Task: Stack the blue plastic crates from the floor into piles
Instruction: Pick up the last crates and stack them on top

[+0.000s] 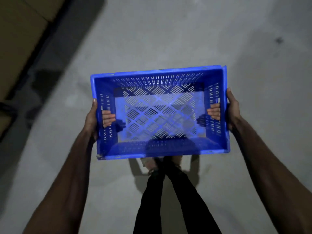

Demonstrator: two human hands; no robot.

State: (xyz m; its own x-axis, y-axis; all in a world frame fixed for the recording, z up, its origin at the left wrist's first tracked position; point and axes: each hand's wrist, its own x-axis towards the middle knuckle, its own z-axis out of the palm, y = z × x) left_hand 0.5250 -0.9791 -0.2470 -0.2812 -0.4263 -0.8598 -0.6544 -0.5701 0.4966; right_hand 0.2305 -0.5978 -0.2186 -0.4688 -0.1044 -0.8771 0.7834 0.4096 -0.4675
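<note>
1. Concrete floor [168, 31]: grey, flat, bare-looking. The room is dim. No pile and no other crates are in view.
2. Cardboard boxes [22, 31]: along the floor's far-left edge, well apart from the crate.
3. Blue plastic crate [162, 146]: empty, open side up, held off the floor above the person's feet. Judged light, stiff and not fragile, with slotted walls and base. Best gripped at the handle slots in the short end walls.
4. Left hand [92, 119], right hand [233, 114]: each grips one end wall, fingers [108, 118] curled in through the slot, thumbs outside near the rim.
</note>
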